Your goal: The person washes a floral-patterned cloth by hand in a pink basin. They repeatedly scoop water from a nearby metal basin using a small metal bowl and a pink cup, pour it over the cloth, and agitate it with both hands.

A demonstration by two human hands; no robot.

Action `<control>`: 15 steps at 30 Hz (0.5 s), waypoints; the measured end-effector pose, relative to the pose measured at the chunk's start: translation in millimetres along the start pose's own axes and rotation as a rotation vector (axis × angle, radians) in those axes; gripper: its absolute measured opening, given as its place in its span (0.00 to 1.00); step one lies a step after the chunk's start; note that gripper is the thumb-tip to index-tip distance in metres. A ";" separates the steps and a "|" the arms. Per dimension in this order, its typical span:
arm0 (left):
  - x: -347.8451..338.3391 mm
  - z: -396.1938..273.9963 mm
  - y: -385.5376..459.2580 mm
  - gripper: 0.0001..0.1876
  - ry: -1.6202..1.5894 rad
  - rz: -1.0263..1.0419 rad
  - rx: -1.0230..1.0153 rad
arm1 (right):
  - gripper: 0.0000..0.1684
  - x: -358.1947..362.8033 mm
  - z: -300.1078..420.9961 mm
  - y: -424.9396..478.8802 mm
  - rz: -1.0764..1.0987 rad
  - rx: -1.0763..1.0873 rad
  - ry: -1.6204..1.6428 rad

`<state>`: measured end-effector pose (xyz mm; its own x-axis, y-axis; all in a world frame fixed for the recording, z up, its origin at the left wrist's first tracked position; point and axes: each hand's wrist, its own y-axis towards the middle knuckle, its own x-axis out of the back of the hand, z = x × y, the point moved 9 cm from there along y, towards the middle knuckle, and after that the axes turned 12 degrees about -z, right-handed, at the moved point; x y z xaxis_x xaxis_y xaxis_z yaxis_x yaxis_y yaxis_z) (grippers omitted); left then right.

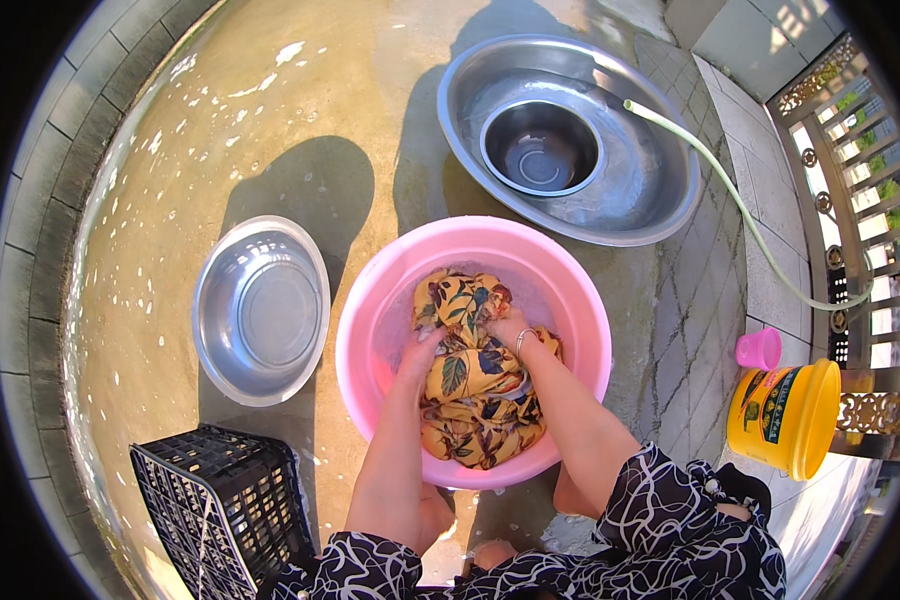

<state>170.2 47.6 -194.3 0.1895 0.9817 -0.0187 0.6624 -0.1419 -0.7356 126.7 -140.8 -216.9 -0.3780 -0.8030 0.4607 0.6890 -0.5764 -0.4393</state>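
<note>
A wet yellow cloth with a leaf and flower print [457, 375] lies bunched in a pink plastic basin [360, 322] in front of me. Soapy water [394, 326] shows around it. My left hand [424, 351] grips the left side of the cloth, its fingers partly hidden in the folds. On the right, farther up the bundle, my right hand [508, 327] grasps another fold. A bracelet [523, 341] circles my right wrist.
A large metal basin [630, 202] beyond holds a smaller metal bowl [541, 150]; a pale hose [735, 180] hangs over its rim. Left are a metal basin [281, 315] and a black plastic crate [225, 495]. Right stand a yellow bucket [780, 420] and a pink cup [759, 349].
</note>
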 end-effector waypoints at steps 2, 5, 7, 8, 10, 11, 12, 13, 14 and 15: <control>31.8 -7.3 -12.0 0.22 0.029 -0.084 -0.054 | 0.21 -12.2 52.4 -46.6 0.154 -0.010 0.150; 10.8 -43.5 -46.9 0.20 0.186 0.113 -0.194 | 0.16 20.3 83.2 -74.2 0.112 0.150 0.089; -5.9 -74.1 -87.0 0.20 0.351 0.172 -0.358 | 0.18 40.8 88.0 -97.6 0.124 0.236 0.111; -16.0 -82.6 -99.8 0.23 0.516 0.184 -0.487 | 0.18 53.5 87.1 -106.2 0.108 0.294 0.091; -21.8 -72.1 -106.0 0.25 0.709 0.161 -0.613 | 0.23 68.1 96.3 -140.0 0.065 0.390 -0.180; -18.9 -64.4 -115.2 0.26 0.813 0.190 -0.570 | 0.25 61.9 86.8 -151.4 0.085 0.336 -0.362; -11.4 -53.2 -122.0 0.27 0.922 0.210 -0.513 | 0.28 51.7 73.5 -162.4 0.111 0.272 -0.536; -8.0 -40.9 -125.2 0.28 1.094 0.187 -0.557 | 0.29 44.9 62.5 -174.6 0.154 0.220 -0.663; -10.4 -30.2 -125.8 0.30 1.267 0.165 -0.593 | 0.31 39.5 46.3 -186.5 0.198 0.157 -0.790; -17.8 -28.5 -151.0 0.31 1.424 0.184 -0.524 | 0.29 38.8 32.2 -197.4 0.153 0.175 -0.837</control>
<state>87.4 47.9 -63.6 0.6098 0.0551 0.7907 0.6682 -0.5722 -0.4755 -4.1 -53.2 -87.5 0.2579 -0.4548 0.8525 0.8064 -0.3846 -0.4491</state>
